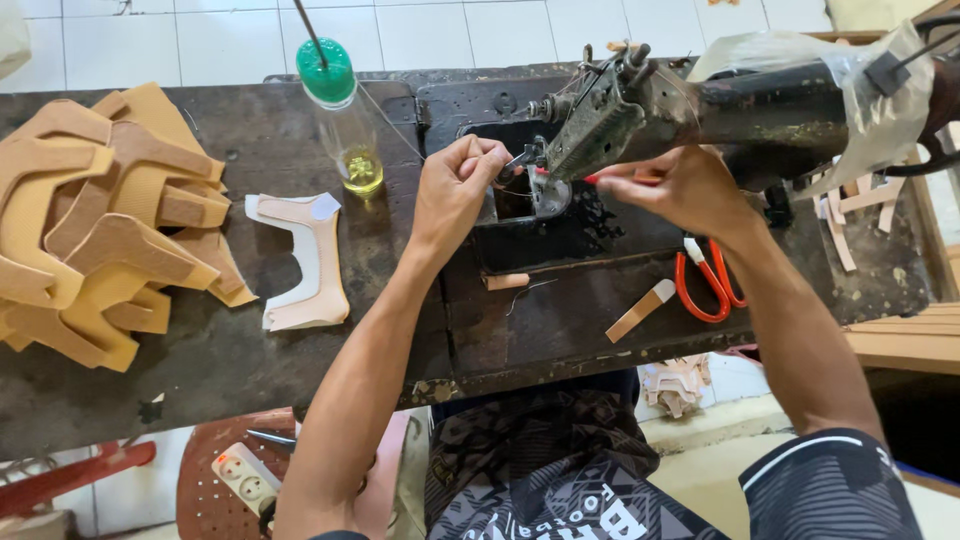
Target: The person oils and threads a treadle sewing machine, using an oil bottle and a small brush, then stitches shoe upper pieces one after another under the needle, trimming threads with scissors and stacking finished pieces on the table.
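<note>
Dark worn table (230,350), white tiled floor at twelve o'clock. Left hand (455,190) and right hand (680,190) pinch thread at the sewing machine (640,110); tan pieces (100,220) at nine o'clock.

Cut pieces (100,220): showing tan and pale pink.
Bottle (343,110): wearing a green cap, holding yellow liquid.
Scissors (708,285): showing orange handles.
Sewing machine (700,110): appearing black and worn.
Table (200,370): looking dark brown.
Shorts (540,470): displaying a black-and-grey pattern.

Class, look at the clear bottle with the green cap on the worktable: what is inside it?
The bottle holds a little yellow liquid at the bottom; the rest looks empty. A thin rod sticks up from the green cap. Whether it reaches down inside cannot be seen.
</note>
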Action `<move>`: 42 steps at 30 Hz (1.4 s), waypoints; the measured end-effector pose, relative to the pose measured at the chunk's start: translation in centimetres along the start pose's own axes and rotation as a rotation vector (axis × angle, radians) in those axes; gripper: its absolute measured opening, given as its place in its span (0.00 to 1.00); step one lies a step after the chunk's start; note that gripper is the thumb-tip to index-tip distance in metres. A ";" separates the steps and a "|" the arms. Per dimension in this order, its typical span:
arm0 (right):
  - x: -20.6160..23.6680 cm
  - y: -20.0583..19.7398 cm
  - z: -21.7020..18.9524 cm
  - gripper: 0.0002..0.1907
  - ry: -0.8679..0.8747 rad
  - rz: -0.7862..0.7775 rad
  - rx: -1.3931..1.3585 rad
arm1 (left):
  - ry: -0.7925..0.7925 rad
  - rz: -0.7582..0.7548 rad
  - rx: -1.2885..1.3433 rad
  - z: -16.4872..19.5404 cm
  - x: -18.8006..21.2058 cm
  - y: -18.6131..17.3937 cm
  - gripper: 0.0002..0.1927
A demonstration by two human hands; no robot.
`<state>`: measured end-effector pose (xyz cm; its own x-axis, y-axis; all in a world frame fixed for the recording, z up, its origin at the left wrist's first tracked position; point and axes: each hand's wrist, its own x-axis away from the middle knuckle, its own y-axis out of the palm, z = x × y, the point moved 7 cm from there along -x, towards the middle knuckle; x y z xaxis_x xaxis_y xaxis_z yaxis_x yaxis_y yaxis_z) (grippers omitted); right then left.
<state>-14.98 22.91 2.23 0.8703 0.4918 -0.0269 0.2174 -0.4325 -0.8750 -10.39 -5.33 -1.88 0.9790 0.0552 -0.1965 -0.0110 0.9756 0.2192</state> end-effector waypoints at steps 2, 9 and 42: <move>-0.2 -0.3 -1.0 0.14 -0.111 0.062 0.103 | 0.010 -0.004 -0.002 0.0 0.0 0.0 0.18; 0.6 -0.1 -3.2 0.12 -0.113 -0.076 0.053 | 0.027 0.000 -0.001 -0.1 -0.2 -0.1 0.20; -3.1 4.7 -21.7 0.11 -0.540 -0.437 1.313 | 0.092 0.071 0.036 -0.9 -1.6 -0.3 0.16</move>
<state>-7.08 2.98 8.69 0.5138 0.7411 0.4321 -0.3878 0.6500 -0.6535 -12.13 -5.46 -2.53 0.9530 0.1450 -0.2660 -0.0710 0.9604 0.2694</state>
